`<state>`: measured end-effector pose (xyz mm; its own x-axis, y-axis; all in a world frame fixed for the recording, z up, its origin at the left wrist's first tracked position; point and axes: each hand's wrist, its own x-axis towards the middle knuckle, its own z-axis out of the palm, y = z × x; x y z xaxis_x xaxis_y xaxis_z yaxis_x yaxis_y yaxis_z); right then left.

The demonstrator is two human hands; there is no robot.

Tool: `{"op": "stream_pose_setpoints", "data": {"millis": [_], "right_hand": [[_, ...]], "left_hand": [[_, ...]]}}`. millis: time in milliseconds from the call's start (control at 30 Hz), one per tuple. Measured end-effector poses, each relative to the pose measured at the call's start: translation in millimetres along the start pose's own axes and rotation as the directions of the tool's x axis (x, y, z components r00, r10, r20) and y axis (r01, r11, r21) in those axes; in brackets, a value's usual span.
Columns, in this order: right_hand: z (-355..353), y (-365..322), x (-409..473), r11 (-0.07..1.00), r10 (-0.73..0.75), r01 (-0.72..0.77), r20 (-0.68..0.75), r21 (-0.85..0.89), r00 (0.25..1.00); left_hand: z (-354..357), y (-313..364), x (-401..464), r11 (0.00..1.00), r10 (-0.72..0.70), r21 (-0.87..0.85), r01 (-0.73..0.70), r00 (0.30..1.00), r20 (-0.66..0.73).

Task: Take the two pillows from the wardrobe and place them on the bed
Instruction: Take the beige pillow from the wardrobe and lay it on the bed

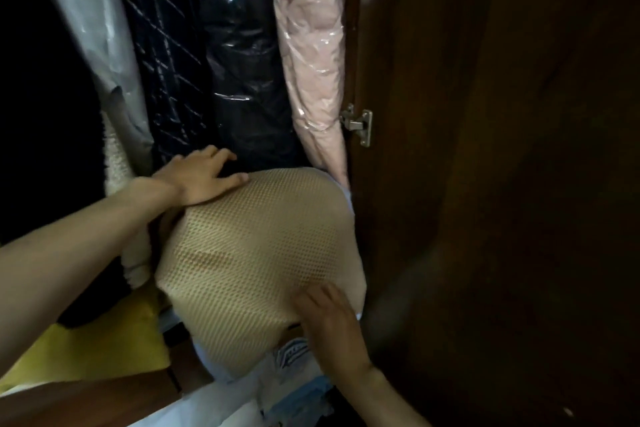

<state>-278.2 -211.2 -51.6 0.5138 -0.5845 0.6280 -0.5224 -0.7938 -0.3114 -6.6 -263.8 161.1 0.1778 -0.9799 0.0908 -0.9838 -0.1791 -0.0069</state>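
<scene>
A beige pillow [256, 253] with a mesh cover sits tilted in the bottom of the wardrobe, under the hanging clothes. My left hand [201, 177] lies on its upper left corner, fingers spread over the top edge. At the pillow's lower right edge my right hand [329, 319] grips the fabric, a little blurred. A white edge of something shows beneath the beige pillow [221, 367]; I cannot tell if it is the second pillow.
Clothes in plastic covers hang above: a pink garment [311, 45], a black quilted one [166, 45] and a grey cover [93, 10]. The dark wooden wardrobe door [485, 149] with a metal hinge [360, 125] stands open at right. A yellow item [104, 350] lies lower left.
</scene>
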Motion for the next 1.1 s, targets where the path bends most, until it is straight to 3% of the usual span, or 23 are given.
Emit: {"op": "stream_pose_setpoints", "data": {"millis": [133,300,400,467,567,700,767,800,900,967,1100], "right_hand": [[-11,-6,-31,0.993,0.104,-0.108,0.082,0.042,0.991],[-17,-31,-51,0.962,0.249,-0.272,0.313,0.031,0.917],[-20,-56,-32,0.875,0.421,-0.455,0.205,0.164,0.884],[-20,-70,-9,0.780,0.542,-0.575,0.194,0.247,0.818],[-12,-85,10,0.733,0.638,-0.667,0.208,0.132,0.742],[11,-90,-4,0.618,0.754,-0.784,0.238,0.061,0.612],[19,-84,-18,0.505,0.803,-0.853,0.289,0.134,0.521],[21,-80,-24,0.411,0.819,-0.874,0.316,0.260,0.480],[39,-67,-39,0.109,0.849,-0.693,0.296,0.713,0.438],[54,-63,-46,-0.025,0.896,-0.596,0.283,0.802,0.343],[76,-61,-47,-0.082,0.926,-0.510,0.255,0.856,0.279]], "left_hand": [[37,22,15,0.972,0.016,-0.234,0.029,0.982,0.190],[80,47,-4,0.978,0.144,-0.165,-0.129,0.986,0.080],[83,51,-9,0.974,0.156,-0.174,-0.147,0.987,0.043],[82,50,-9,0.967,0.178,-0.191,-0.166,0.983,0.048],[73,40,-1,0.963,0.220,-0.171,-0.208,0.974,0.052],[57,11,28,0.954,0.283,0.097,-0.283,0.959,0.014],[66,-1,41,0.952,0.307,-0.014,-0.307,0.950,0.057],[74,-4,45,0.938,0.331,-0.132,-0.320,0.941,0.067],[105,-4,56,0.886,0.384,-0.264,-0.381,0.922,-0.043],[120,-4,59,0.907,0.354,-0.194,-0.374,0.926,-0.130],[130,0,48,0.923,0.363,-0.050,-0.382,0.905,-0.220]]}}
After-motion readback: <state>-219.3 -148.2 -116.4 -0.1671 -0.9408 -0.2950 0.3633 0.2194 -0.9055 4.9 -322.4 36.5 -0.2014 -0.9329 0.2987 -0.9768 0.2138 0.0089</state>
